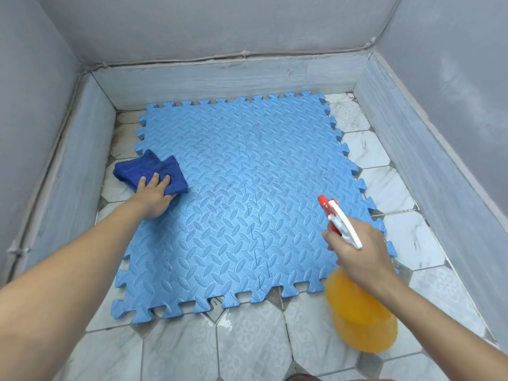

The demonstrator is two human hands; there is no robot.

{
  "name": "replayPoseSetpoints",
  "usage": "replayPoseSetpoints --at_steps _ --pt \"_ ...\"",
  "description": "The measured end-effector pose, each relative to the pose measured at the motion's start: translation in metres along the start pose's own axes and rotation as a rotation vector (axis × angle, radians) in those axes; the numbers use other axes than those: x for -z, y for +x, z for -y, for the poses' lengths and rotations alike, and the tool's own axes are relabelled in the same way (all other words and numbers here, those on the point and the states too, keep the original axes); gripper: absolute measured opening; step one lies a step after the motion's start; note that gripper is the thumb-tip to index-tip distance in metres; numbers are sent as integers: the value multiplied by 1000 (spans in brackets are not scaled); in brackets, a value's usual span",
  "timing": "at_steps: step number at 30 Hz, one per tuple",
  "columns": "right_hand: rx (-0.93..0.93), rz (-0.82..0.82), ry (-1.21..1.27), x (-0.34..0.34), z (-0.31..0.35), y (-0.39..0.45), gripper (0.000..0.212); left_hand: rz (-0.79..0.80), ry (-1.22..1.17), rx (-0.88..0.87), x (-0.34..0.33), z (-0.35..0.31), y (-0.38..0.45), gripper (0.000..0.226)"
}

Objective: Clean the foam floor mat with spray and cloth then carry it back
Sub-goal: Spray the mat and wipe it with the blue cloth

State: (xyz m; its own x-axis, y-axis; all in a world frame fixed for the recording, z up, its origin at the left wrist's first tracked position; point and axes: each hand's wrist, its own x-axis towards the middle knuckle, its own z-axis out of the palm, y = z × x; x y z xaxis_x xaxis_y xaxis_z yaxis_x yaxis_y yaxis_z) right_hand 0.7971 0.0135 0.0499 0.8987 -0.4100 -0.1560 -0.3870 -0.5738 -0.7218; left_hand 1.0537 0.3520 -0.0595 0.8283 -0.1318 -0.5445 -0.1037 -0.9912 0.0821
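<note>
The blue mat (242,199) lies flat on the tiled floor (247,342) between both hands; the left hand (154,198) presses a dark blue cloth (149,171) on its left edge; the right hand (357,251) grips an orange spray bottle (360,312) over its right edge, nozzle toward the mat.

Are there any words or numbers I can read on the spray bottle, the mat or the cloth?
None can be read.
Spray bottle: plain orange, no label showing.
Mat: only a raised pattern, no letters.
Cloth: plain dark blue.
</note>
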Motion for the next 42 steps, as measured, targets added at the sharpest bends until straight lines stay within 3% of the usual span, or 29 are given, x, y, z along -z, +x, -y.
replayPoseSetpoints --at_steps 3,5,10,15,20,25,29,32,38,40,42 --pt "-68 -9 105 4 0 3 3 -8 -1 2 0 1 -2 62" --pt "-87 -2 114 6 0 5 4 -17 -1 -1 0 -1 -5 60" --pt "-36 -38 21 5 -3 -1 30 19 18 -21 1 6 -1 63" --pt "-118 -7 183 11 -5 3 5 -18 35 -35 -2 7 -1 58" --pt "-187 -10 120 13 -7 7 7 6 62 -51 0 7 0 56" --pt "-331 108 -95 7 -19 1 29 -8 100 -79 2 10 -4 52" --pt "-428 216 -140 11 -39 -14 15 -15 73 -56 6 2 -12 52" --pt "-475 323 -147 14 -52 -29 16 -39 12 -18 11 -13 -27 53" --pt "-460 390 -164 13 -54 -47 15 -34 11 -18 12 -12 -24 54" --pt "-448 370 -157 15 -54 -46 16 -40 7 -17 13 -14 -26 53" --pt "-467 247 -112 23 -58 -40 14 -40 -7 -21 13 -15 -28 53"
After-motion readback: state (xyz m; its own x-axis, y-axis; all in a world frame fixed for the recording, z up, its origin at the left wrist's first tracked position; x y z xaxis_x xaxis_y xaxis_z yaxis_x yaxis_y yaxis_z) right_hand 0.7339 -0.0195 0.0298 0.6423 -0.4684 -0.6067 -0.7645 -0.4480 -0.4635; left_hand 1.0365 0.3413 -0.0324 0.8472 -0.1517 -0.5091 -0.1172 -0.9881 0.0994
